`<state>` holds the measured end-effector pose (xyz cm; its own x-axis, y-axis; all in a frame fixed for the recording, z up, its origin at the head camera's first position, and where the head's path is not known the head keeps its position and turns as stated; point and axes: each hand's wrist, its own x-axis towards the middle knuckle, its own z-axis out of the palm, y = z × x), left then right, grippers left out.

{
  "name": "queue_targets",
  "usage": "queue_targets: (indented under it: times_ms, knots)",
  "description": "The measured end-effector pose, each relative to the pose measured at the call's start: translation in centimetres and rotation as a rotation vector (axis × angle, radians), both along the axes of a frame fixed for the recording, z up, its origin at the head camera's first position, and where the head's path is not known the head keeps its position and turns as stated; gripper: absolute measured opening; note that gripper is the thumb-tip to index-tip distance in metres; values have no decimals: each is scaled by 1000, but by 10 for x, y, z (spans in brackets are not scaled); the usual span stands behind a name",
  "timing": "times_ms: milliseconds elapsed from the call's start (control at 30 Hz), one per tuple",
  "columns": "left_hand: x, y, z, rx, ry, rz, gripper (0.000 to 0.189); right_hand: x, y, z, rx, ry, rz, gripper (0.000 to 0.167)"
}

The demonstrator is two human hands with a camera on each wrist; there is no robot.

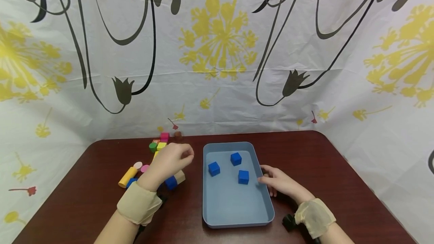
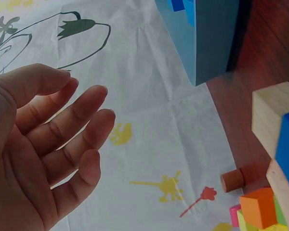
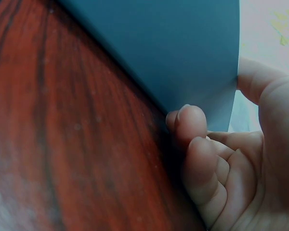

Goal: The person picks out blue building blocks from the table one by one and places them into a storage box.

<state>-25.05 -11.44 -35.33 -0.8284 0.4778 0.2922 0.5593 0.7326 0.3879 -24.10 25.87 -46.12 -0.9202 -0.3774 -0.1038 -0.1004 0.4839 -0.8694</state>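
Note:
A blue-grey tray (image 1: 234, 208) lies on the dark wooden table with three blue cubes inside: one to the left (image 1: 214, 169), one at the back (image 1: 236, 159) and one nearer the right wall (image 1: 243, 177). My right hand (image 1: 281, 182) grips the tray's right side, its thumb at the rim and its other fingers curled against the outer wall, as the right wrist view shows. Left of the tray, my left hand (image 1: 169, 162) hovers over loose blocks. Its fingers are loosely curled with nothing between them in the left wrist view (image 2: 62, 134).
Under and around the left hand lie several coloured blocks, including a yellow cylinder (image 1: 127, 177), a plain wooden block (image 1: 179, 176), a blue block (image 1: 171, 182) and a green piece (image 1: 153, 147). A brown cylinder (image 1: 178, 134) stands by the far table edge, before a patterned white cloth (image 1: 223, 104).

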Motion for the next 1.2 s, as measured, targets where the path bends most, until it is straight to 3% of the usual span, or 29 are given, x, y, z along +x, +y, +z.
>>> queue_targets:
  times_ms: [633,967,1200]
  knots:
    - [16,-24,-15,-88,-80,203,5,0,2,-3,6,2,0,63]
    - [23,-36,-35,-96,-125,295,5,1,1,0,-10,-7,11,62]
    - [25,-41,-47,-80,-218,316,13,-1,1,-2,-7,-7,14,60]
